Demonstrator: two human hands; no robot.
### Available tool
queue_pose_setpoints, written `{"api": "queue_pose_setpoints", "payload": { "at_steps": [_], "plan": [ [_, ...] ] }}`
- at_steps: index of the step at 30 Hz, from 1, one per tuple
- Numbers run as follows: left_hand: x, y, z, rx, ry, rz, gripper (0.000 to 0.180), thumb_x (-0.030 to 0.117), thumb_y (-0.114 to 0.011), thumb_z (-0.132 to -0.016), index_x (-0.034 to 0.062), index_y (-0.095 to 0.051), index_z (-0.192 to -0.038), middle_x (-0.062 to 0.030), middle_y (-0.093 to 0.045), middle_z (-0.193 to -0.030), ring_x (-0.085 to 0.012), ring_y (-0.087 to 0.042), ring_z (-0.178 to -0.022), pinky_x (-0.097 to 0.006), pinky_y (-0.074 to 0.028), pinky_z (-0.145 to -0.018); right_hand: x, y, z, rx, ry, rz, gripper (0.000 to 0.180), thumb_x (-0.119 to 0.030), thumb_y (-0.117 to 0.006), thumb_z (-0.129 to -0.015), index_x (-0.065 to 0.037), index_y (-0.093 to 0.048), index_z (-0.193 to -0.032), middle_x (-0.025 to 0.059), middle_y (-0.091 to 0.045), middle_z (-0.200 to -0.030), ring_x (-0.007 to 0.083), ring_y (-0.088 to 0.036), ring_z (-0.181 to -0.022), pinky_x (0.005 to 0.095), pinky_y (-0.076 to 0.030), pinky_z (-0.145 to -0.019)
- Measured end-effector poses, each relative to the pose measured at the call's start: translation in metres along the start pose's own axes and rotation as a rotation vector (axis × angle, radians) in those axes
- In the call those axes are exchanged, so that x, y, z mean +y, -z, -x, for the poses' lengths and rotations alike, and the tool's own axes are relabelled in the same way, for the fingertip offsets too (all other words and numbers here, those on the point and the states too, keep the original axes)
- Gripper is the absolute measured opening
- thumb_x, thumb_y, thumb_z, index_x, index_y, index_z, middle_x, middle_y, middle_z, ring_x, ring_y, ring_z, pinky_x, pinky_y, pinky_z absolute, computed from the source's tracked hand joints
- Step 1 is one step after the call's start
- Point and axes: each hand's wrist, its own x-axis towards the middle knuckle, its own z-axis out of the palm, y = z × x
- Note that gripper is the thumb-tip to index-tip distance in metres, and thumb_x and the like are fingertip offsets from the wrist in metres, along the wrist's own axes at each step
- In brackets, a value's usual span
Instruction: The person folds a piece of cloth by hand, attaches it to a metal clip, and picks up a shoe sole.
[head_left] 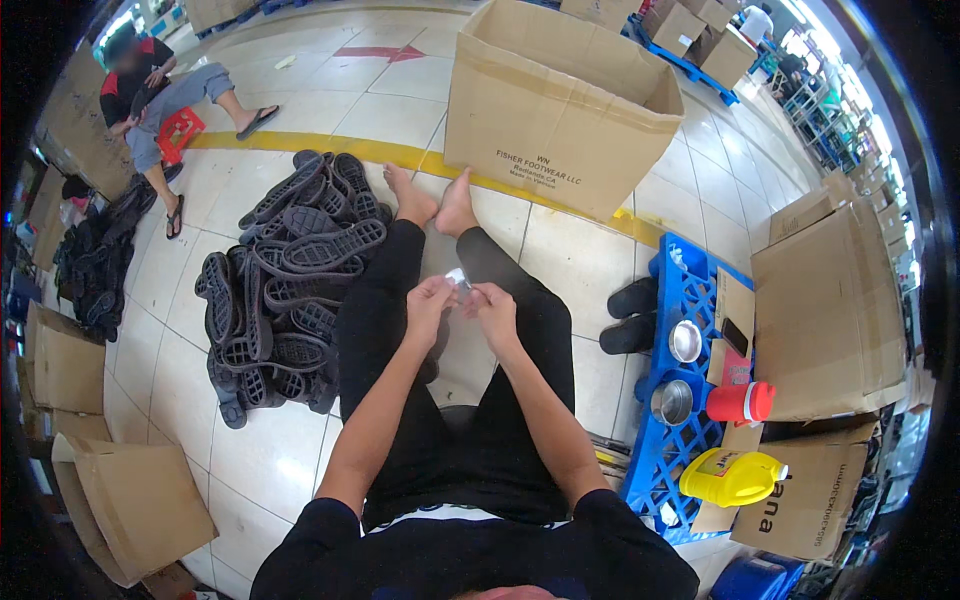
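1. Left hand (pixel 428 302): thumb and fingertips pinched nearly closed on a small white piece (pixel 456 275); piece poked out beyond the fingertips.
2. Right hand (pixel 492 312): fingers curled in, just beside the left; couldn't tell whether it gripped the same piece or something of its own, too small.
3. White piece sat between the two hands, over the gap between the black-clad legs (pixel 385 345).
4. Left of the grip: heap of dark shoe soles (pixel 318 250) on the tiled floor, close by the left leg.
5. Ahead of the grip: bare feet (pixel 455 205), then a big open cardboard box (pixel 550 130) just beyond them.
6. Right of the grip: dark slippers (pixel 628 335), then a blue pallet (pixel 648 460) bearing two metal bowls (pixel 685 341), a red jug (pixel 738 403), a dark phone (pixel 735 336).
7. Right and nearer the body than the grip: yellow jug (pixel 728 476), lying on its side.
8. Far ahead-left of the grip: seated person (pixel 190 95) in sandals.
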Motion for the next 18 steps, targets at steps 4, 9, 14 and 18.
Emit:
{"api": "queue_pose_setpoints", "payload": {
  "at_steps": [4, 9, 14, 18],
  "plan": [
    [-0.001, -0.002, 0.001, -0.006, -0.031, -0.001, 0.020, 0.013, -0.061, -0.091, -0.0024, -0.064, -0.104, -0.0033, -0.064, -0.080, -0.0072, -0.057, -0.066, -0.020, -0.048, -0.061, 0.005, -0.004, 0.001, 0.036, 0.000, -0.009, 0.017, -0.002, -0.050, -0.093, 0.007, -0.061, -0.103, 0.0107, -0.066, -0.078, 0.0153, -0.064, -0.065, 0.0289, -0.054, -0.059],
    [-0.002, -0.003, 0.003, -0.008, -0.011, 0.008, 0.020, 0.012, -0.061, -0.092, -0.0024, -0.064, -0.105, -0.0025, -0.063, -0.078, -0.0064, -0.057, -0.065, -0.020, -0.047, -0.061, 0.005, -0.009, 0.001, 0.064, 0.001, 0.003, 0.016, -0.001, -0.049, -0.094, 0.008, -0.062, -0.100, 0.0114, -0.066, -0.077, 0.0159, -0.064, -0.064, 0.0296, -0.054, -0.058],
    [0.001, -0.005, 0.003, -0.025, -0.028, -0.009, 0.020, 0.012, -0.061, -0.091, -0.0025, -0.064, -0.105, -0.0021, -0.063, -0.078, -0.0063, -0.057, -0.066, -0.019, -0.048, -0.061, 0.010, -0.009, -0.002, 0.084, 0.017, -0.015, 0.016, -0.001, -0.048, -0.094, 0.008, -0.061, -0.099, 0.0119, -0.066, -0.077, 0.0165, -0.065, -0.064, 0.0300, -0.055, -0.058],
    [0.001, -0.005, 0.003, -0.011, -0.074, -0.048, 0.019, 0.011, -0.061, -0.091, -0.0030, -0.064, -0.104, -0.0022, -0.064, -0.077, -0.0063, -0.058, -0.065, -0.020, -0.048, -0.061, 0.013, -0.009, -0.001, 0.066, 0.042, -0.032, 0.016, -0.002, -0.049, -0.094, 0.008, -0.060, -0.098, 0.0120, -0.065, -0.076, 0.0170, -0.065, -0.063, 0.0303, -0.055, -0.058]
  ]
}}
